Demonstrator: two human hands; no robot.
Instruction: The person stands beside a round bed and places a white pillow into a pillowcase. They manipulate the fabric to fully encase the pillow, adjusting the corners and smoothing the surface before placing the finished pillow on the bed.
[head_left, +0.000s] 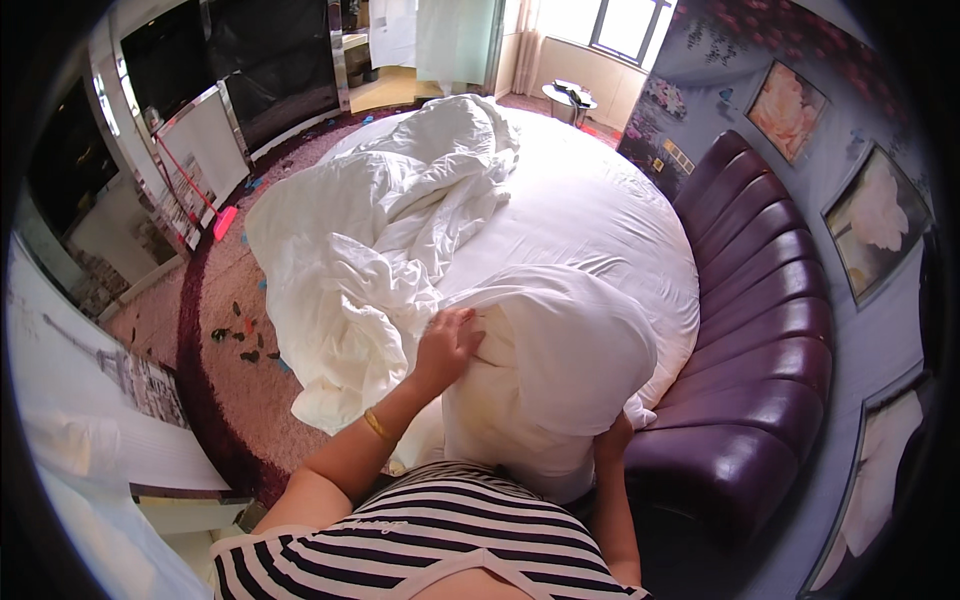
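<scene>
In front of my body a yellowish-white pillow (487, 409) stands upright, partly inside a white pillowcase (585, 345) that covers its top and right side. My left hand (450, 341) is at the upper left of the pillow, fingers and thumb gripping the pillowcase's edge. Low on the other side, my right hand (615, 436) holds the pillowcase near its hem, and its fingers are largely hidden behind the cloth. Behind the pillow lies a round bed with a white fitted sheet (592, 202). A rumpled white duvet (352, 202) is heaped over the bed's left part.
A purple padded headboard (765, 352) curves along the bed's right side. To the left, a pink carpet (240, 390) has scattered petal-like bits, and a pink broom (223, 223) leans there. A small round table (570, 96) stands by the window.
</scene>
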